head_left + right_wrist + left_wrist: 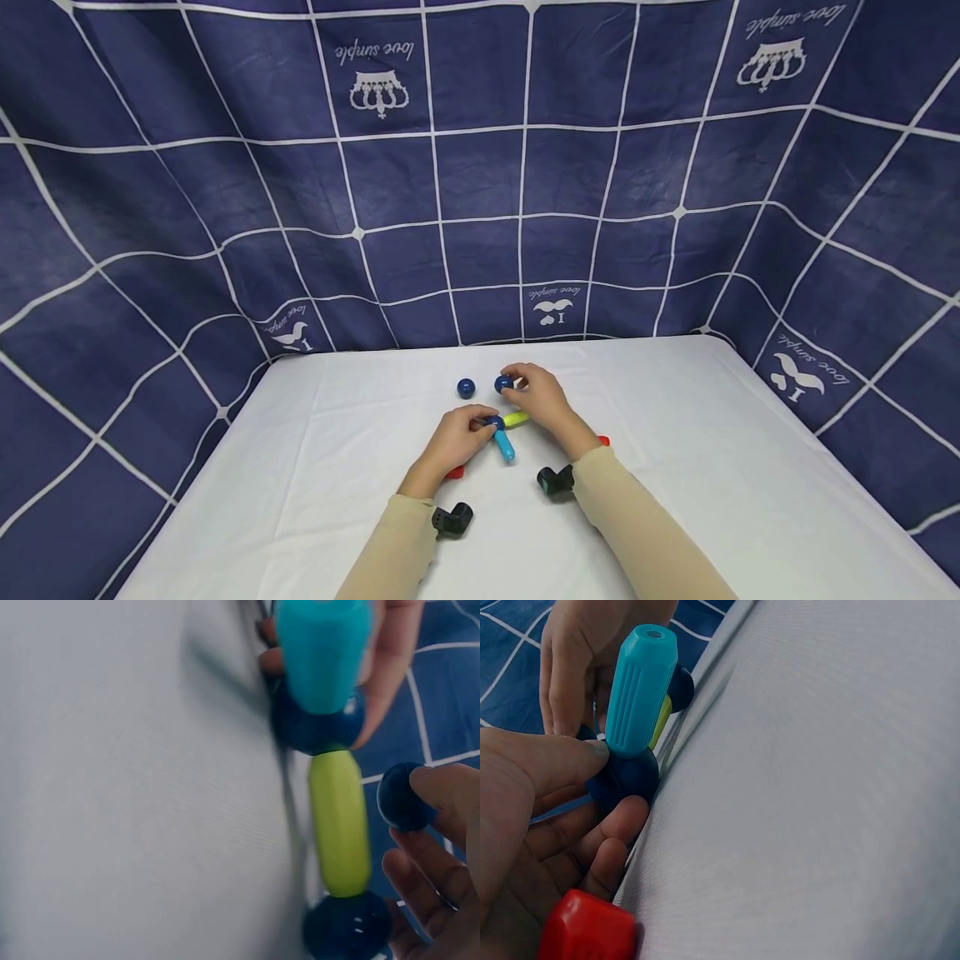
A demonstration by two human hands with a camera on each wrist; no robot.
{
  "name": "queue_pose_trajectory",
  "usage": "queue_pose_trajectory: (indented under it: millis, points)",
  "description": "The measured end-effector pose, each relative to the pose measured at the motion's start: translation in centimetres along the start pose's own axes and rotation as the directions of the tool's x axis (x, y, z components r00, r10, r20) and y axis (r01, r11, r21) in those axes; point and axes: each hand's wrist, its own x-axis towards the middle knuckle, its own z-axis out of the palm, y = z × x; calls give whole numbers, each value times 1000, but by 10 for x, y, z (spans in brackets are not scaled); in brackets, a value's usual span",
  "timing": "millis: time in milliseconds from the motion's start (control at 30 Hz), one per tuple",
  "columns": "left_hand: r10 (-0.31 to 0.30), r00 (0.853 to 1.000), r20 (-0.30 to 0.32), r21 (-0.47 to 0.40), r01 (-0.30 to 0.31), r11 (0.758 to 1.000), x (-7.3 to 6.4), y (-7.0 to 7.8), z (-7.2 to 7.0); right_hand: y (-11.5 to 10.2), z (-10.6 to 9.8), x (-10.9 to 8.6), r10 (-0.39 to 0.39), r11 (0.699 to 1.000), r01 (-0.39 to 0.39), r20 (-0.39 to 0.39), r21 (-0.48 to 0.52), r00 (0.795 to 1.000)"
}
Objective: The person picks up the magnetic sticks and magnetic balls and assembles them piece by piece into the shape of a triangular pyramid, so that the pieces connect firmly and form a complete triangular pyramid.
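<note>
Near the middle of the white table (675, 467), a little toward its far edge, the person is working on a small build of plastic rods and balls. The left hand (456, 440) has thumb and fingers pinched round a dark blue hub ball (622, 778); a cyan rod (640, 690) sticks out of it toward the near edge and a yellow-green rod (340, 822) runs off toward the right. The right hand (542, 398) holds 1 loose blue ball (403, 798) between thumb and fingertips, fingers curled on it, just beyond the yellow-green rod. Another dark ball (346, 928) sits at that rod's other end. 1 more spare ball (466, 387) lies apart on the cloth, closer to the far edge.

These pieces look light, rigid and smooth. The balls are glossy and would likely roll or slip, so a pinch across the widest part seems safest. The cyan rod is ribbed along its length, which should give a better hold than the smooth yellow-green one. The joints may pull apart if twisted, so I would steady the hub rather than a rod tip.

A red piece (585, 928) lies just under the left palm, another red piece (603, 441) by the right wrist.
</note>
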Motion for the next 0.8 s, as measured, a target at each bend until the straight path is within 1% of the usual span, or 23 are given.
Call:
queue_pose_trajectory:
  millis: [100, 300, 400, 500, 633, 800]
  points:
    - [2, 1000, -2, 3, -2, 1000, 0, 0, 0, -2, -8, -7, -6, 999, 6, -10, 32, 1000]
    - [9, 1000, -3, 7, -9, 1000, 0, 0, 0, -1, -23, -26, -5, 998, 5, -8, 55, 1000]
    - [11, 1000, -5, 11, -11, 1000, -1, 0, 0, 1, -28, -37, -22, 998, 21, 10, 57, 1000]
    - [9, 1000, -5, 9, -9, 1000, -1, 0, 0, 5, -33, -48, -55, 997, 53, 23, 53, 998]
    - [5, 1000, -3, 1, -5, 1000, -1, 0, 1, 8, -38, -62, -84, 993, 81, 38, 80, 996]
    - [-8, 1000, 0, -2, 8, 1000, -1, 1, 1, 12, -40, -80, -93, 990, 82, 94, 115, 991]
